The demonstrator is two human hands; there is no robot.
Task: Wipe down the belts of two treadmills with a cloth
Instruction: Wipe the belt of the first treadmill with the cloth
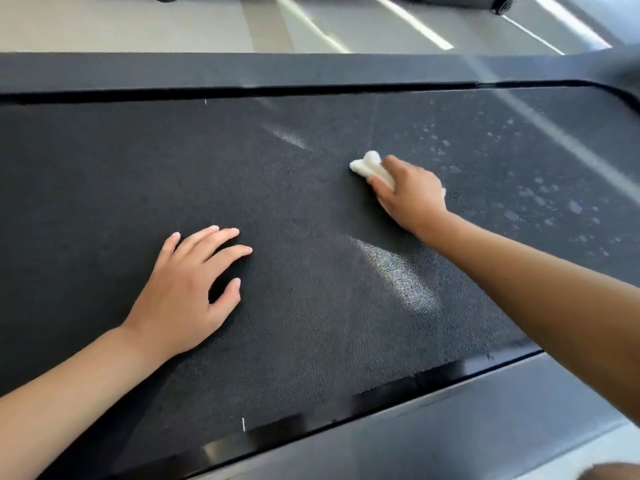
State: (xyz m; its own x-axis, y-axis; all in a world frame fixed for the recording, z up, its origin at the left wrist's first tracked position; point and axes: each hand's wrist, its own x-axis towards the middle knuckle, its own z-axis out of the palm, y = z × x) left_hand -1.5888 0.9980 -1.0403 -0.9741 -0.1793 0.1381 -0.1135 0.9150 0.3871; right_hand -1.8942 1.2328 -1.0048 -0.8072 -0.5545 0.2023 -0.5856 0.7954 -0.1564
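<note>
Cloth, white and bunched, is gripped under the curled fingers of the right hand and pressed on the black treadmill belt; the left hand is laid flat, fingers spread, nearby.

The left hand lies flat, palm down, fingers spread, on the black textured treadmill belt. The right hand, arm outstretched, grips a small crumpled white cloth farther across that belt.
</note>
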